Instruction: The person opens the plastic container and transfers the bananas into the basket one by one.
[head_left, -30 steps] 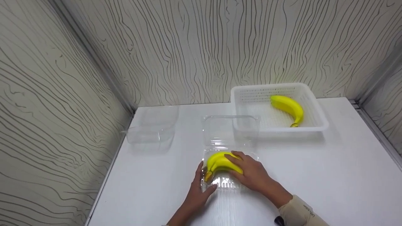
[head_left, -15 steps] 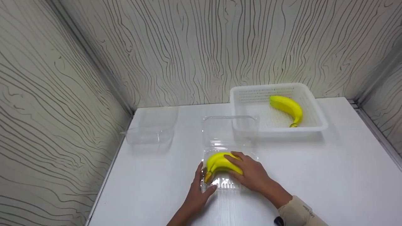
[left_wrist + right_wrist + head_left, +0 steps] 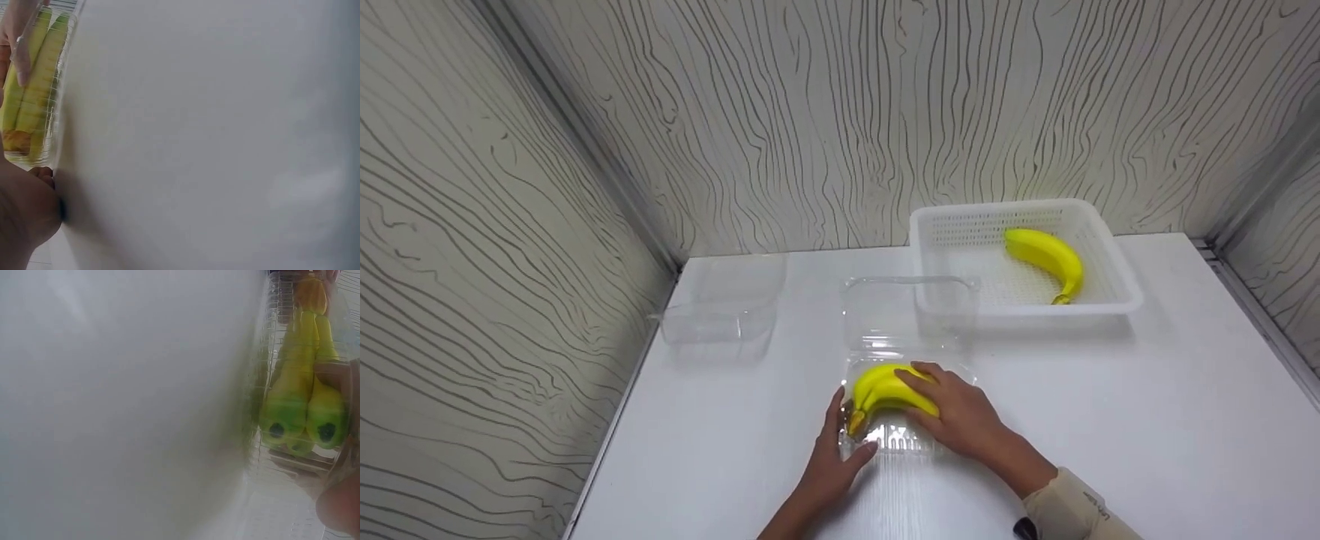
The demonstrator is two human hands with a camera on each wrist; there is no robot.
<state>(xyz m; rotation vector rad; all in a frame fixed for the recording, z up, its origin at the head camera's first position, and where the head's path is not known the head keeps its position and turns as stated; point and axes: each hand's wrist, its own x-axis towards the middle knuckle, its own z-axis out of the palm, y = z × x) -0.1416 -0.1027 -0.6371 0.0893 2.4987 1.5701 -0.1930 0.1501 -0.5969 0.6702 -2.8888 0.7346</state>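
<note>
Standing behind the clear clamshell box, a white basket with a lone banana is seen. The banana bunch is pressed by the right hand; the box is steadied by the left hand, its grip unclear.
</note>
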